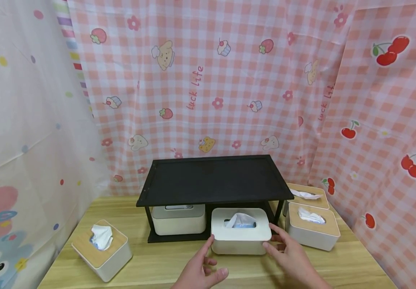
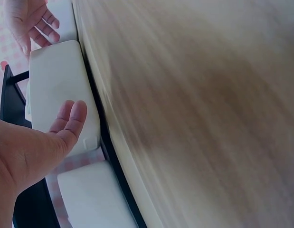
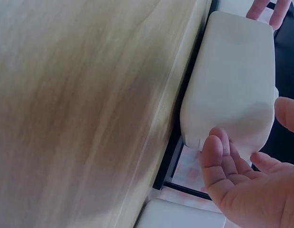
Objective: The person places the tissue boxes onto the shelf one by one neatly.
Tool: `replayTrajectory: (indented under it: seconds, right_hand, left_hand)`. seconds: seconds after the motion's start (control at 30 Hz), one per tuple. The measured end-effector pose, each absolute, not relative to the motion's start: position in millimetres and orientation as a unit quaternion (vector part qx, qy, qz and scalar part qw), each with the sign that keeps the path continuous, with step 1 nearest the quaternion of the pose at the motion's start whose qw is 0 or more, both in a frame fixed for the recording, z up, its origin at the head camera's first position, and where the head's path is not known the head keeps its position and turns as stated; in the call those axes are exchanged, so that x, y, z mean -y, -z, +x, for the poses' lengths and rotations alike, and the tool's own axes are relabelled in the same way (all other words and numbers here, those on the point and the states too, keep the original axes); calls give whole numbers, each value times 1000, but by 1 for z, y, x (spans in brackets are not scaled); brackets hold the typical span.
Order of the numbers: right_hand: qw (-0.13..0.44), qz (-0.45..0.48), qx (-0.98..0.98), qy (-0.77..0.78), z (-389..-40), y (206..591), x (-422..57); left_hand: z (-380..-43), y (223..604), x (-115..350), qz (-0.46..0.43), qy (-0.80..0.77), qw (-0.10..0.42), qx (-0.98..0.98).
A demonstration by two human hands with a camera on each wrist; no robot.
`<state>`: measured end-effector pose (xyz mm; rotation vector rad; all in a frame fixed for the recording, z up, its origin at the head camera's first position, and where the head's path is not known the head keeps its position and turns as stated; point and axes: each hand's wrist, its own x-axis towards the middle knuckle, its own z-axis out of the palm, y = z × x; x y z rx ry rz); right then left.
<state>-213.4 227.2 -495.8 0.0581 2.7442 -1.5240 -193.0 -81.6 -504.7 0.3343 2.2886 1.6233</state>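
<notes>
A white tissue box (image 1: 241, 235) with a tissue poking from its slot stands at the front right of a black two-tier rack (image 1: 215, 180), partly on its lower shelf. At the box's left end is my left hand (image 1: 202, 268), its index fingertip right at the corner and its thumb apart from the box. My right hand (image 1: 290, 253) is at the other end, fingers spread and loosely bent, index fingertip by the upper right edge. The right wrist view shows the right fingers (image 3: 214, 159) close by the end of the box. Neither hand is curled round it.
Another white tissue box (image 1: 179, 220) sits on the lower shelf at left, under the black top. A wood-lidded tissue box (image 1: 102, 249) stands on the wooden table (image 1: 150, 263) at left. Two more wood-lidded boxes (image 1: 312, 228) stand right of the rack. Patterned curtains (image 1: 208, 80) hang behind.
</notes>
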Motion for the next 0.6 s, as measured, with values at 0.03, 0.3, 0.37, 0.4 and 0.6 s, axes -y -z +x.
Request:
replayTrajectory:
  seconds: [0.03,0.3,0.37,0.4,0.6]
  right_hand:
    - [2,17,-875,484,-214,496,-228]
    - [5,-2,-876,482,-213,494,-229]
    - [6,-5,-874,486,-213,494,-229]
    - [6,-5,-874,486,-213,494,-229]
    - [8,-4,-874,486,-211,493,-229]
  left_hand:
    - [-193,504,82,118,-567,156,-800]
    - [-194,502,81,120,-566,150,-801]
    - [-196,501,81,115,-565,152,-803]
    - [-196,501,81,113,-565,153,-803]
    - [-198,502,81,120,-566,154,-801]
